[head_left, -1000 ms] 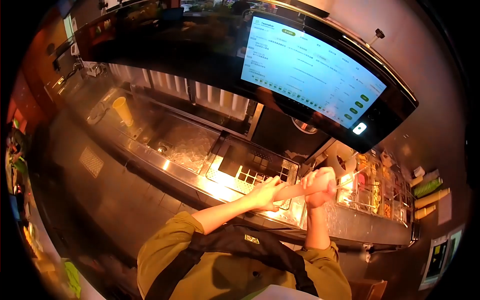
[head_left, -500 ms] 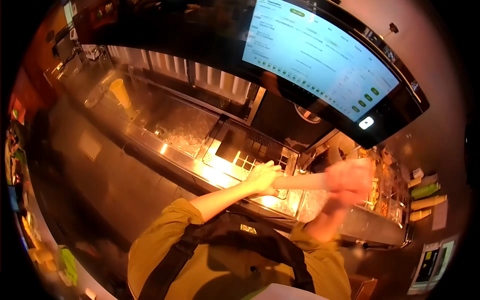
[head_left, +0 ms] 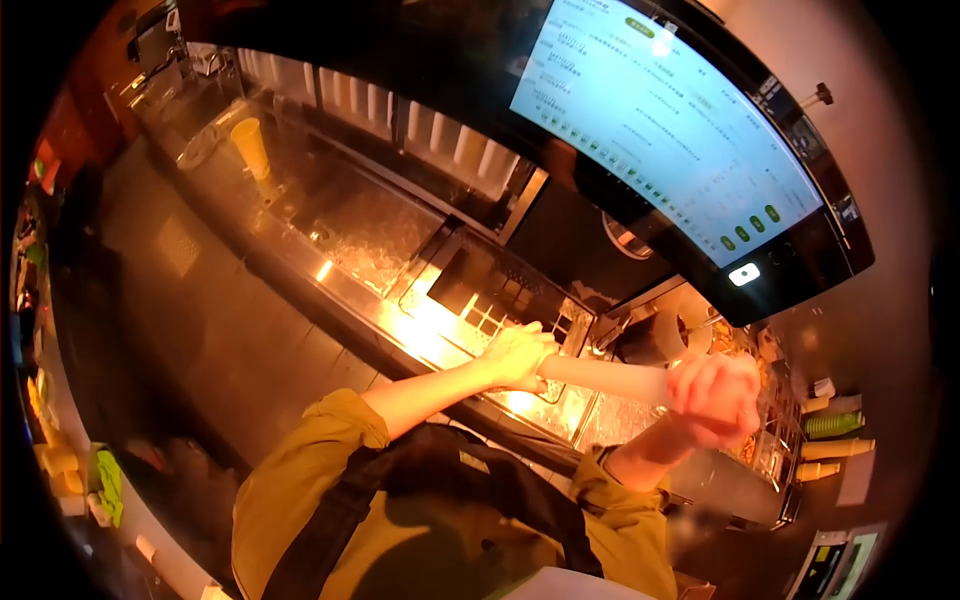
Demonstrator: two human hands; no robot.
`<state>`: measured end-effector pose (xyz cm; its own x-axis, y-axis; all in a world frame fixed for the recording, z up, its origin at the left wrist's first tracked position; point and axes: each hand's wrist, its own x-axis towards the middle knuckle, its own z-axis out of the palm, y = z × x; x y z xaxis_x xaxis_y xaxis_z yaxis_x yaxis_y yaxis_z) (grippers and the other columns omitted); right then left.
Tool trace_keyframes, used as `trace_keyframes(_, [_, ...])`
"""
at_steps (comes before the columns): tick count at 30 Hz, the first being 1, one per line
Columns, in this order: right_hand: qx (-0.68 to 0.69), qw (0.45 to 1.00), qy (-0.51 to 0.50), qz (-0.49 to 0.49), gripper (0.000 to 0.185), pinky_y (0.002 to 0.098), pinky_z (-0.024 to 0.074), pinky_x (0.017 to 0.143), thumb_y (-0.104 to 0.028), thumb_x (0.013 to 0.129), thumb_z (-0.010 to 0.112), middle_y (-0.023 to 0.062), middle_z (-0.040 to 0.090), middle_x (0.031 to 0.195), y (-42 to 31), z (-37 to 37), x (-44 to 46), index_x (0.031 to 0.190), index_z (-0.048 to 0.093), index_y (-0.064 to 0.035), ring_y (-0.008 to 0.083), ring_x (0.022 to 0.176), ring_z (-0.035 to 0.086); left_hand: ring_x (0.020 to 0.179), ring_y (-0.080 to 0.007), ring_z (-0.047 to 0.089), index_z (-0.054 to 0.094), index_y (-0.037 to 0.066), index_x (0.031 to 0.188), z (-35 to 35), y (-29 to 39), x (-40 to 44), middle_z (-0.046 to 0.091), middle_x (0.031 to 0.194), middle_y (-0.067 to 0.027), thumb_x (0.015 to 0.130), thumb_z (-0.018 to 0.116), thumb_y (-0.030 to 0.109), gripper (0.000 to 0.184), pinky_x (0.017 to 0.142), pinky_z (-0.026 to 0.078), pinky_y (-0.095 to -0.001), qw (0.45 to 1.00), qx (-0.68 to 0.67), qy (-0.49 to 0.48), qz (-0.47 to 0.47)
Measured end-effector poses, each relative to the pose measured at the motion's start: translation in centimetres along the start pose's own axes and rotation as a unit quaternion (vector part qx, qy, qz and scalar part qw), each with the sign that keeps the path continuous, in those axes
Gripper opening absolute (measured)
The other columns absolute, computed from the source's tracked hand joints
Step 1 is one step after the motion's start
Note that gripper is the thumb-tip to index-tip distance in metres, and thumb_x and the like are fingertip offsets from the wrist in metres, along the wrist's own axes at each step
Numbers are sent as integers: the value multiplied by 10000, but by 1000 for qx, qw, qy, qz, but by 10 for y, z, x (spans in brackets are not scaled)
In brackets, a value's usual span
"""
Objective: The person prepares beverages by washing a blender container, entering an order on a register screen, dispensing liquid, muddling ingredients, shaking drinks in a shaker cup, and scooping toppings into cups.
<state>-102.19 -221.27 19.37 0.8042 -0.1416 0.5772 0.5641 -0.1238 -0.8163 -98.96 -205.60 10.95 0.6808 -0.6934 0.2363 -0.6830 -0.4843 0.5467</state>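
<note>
Pale cylinder (head_left: 605,378), clamped between my left hand (head_left: 518,358) at one end and right hand (head_left: 714,400) at the other: looks light, stiff, maybe slippery, so hold both ends!

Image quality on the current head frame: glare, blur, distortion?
Head view: warm glare burns out part of the metal counter; head view: the right hand looks softer than the left hand, probably motion blur, and the pale cylinder between them shows little detail; head view: strong fisheye bowing, black corners, small text on the screen too soft to read.
</note>
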Motion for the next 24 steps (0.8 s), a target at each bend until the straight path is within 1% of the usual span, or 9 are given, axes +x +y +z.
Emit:
trace_keyframes(3, [7, 999, -1, -52, 263, 242, 389, 440, -161, 838, 499, 111, 549, 577, 32, 17, -6, 671, 560, 32, 134, 446, 472, 875, -227, 539, 631, 135, 879, -13, -1, 3, 590, 861, -13, 570, 741, 354, 394, 715, 481, -368, 999, 36, 18, -20])
trace_keyframes(6, [221, 971, -31, 83, 297, 245, 382, 450, -209, 864, 476, 86, 543, 595, -4, 3, 16, 696, 541, 26, 159, 474, 497, 873, -238, 545, 622, 121, 885, -3, -4, 7, 590, 838, -13, 567, 744, 344, 408, 696, 486, -373, 999, 37, -9, -3])
trace_keyframes(7, [246, 963, -29, 108, 308, 246, 380, 454, -225, 873, 468, 78, 540, 601, -16, -1, 18, 705, 535, 24, 167, 483, 505, 869, -235, 546, 616, 124, 887, -3, -7, 5, 593, 829, -10, 558, 753, 351, 422, 675, 489, -374, 998, 33, 27, 37])
trace_keyframes(12, [228, 967, -46, 104, 317, 247, 372, 461, -238, 833, 460, 61, 523, 592, 26, 32, 6, 652, 530, 12, 171, 506, 511, 882, -230, 544, 626, 137, 911, -8, -7, 3, 601, 852, -13, 549, 763, 371, 452, 734, 484, -355, 999, 32, -13, -11])
trace_keyframes(14, [137, 989, -43, 38, 254, 287, 416, 449, -205, 828, 496, 85, 522, 589, 38, 7, 20, 768, 551, 35, 183, 504, 519, 899, -236, 543, 624, 127, 919, -16, -9, 8, 604, 866, -24, 547, 768, 379, 472, 774, 481, -353, 998, 25, -46, -31])
trace_keyframes(18, [239, 968, -23, 69, 305, 306, 438, 449, -267, 861, 547, 86, 505, 584, 45, 23, -9, 826, 536, 36, 182, 451, 472, 937, -233, 546, 655, 104, 939, -17, -5, 4, 614, 913, -39, 546, 770, 344, 474, 792, 493, -371, 998, 26, -21, -44])
trace_keyframes(20, [252, 954, -123, 109, 341, 314, 403, 423, -345, 867, 531, 39, 452, 550, 12, 19, 11, 707, 498, -46, 174, 452, 466, 938, -236, 545, 658, 95, 943, -14, -7, -4, 615, 919, -42, 540, 768, 332, 480, 792, 494, -362, 999, 20, -33, -26])
trace_keyframes(21, [385, 906, -95, 150, 234, 316, 428, 473, -191, 816, 544, 94, 515, 604, 21, 0, 13, 821, 526, 42, 187, 484, 481, 937, -237, 544, 657, 94, 942, -10, -1, -5, 615, 920, -43, 540, 769, 332, 481, 791, 494, -362, 999, 10, -38, -21])
trace_keyframes(24, [287, 950, -56, 111, 325, 304, 434, 501, -278, 786, 574, 86, 558, 652, 44, 2, -6, 780, 543, 45, 166, 528, 507, 900, -244, 549, 648, 97, 895, -11, -11, 2, 615, 883, -33, 521, 761, 326, 453, 750, 495, -375, 1000, -6, 10, -2])
